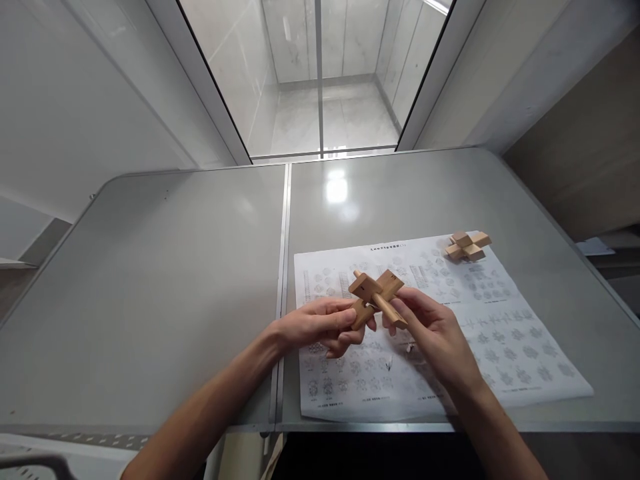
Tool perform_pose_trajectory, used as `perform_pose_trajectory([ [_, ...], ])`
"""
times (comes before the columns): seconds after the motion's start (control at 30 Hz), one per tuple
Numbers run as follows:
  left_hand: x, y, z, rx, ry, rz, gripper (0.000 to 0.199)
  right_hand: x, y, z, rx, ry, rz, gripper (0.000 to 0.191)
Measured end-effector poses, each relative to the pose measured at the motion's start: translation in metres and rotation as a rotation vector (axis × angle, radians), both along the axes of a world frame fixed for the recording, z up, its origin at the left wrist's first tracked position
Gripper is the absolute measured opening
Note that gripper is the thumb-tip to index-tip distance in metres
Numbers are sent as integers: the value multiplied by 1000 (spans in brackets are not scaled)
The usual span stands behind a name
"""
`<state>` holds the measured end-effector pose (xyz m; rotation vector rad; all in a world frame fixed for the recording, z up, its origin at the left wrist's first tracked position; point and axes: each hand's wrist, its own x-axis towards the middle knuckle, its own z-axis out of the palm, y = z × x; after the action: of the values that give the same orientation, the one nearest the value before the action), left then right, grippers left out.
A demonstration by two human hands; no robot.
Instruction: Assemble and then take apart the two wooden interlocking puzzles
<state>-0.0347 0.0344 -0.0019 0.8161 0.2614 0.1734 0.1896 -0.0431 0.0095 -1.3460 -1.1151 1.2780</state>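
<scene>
Between my two hands, above a printed paper sheet, is a wooden burr puzzle (369, 288) of several interlocking brown pieces, with dark marks on some of its ends. My left hand (327, 325) pinches its lower left piece between thumb and fingers. On the other side, my right hand (430, 327) grips the round-edged bar that points toward me, thumb on top. Some fingertips are hidden behind the wood. A second, lighter wooden burr puzzle (467, 247) sits assembled on the sheet's far right corner.
The large white sheet (520, 353) carries rows of small printed diagrams and has small torn spots near its middle. It lies on a grey folding table (200, 267) with a metal seam (283, 267). Glass doors (345, 80) stand behind the table.
</scene>
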Motion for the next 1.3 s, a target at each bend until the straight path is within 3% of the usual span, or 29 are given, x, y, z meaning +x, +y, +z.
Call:
perform_pose_trajectory([
  [0.37,0,0,-4,36,11,15,48,-1,-5,0,-28,38,52,31],
  [0.53,2,1,-8,62,122,131,58,-5,-12,4,-131,168,76,32],
  [0.73,4,2,-8,68,156,161,55,8,-22,0,-225,249,-107,37],
  [1.1,4,3,-6,20,140,272,38,81,-34,-15,-221,310,-550,22],
  [1.3,1,9,-7,-16,147,378,35,104,-33,-20,-167,314,-657,16],
])
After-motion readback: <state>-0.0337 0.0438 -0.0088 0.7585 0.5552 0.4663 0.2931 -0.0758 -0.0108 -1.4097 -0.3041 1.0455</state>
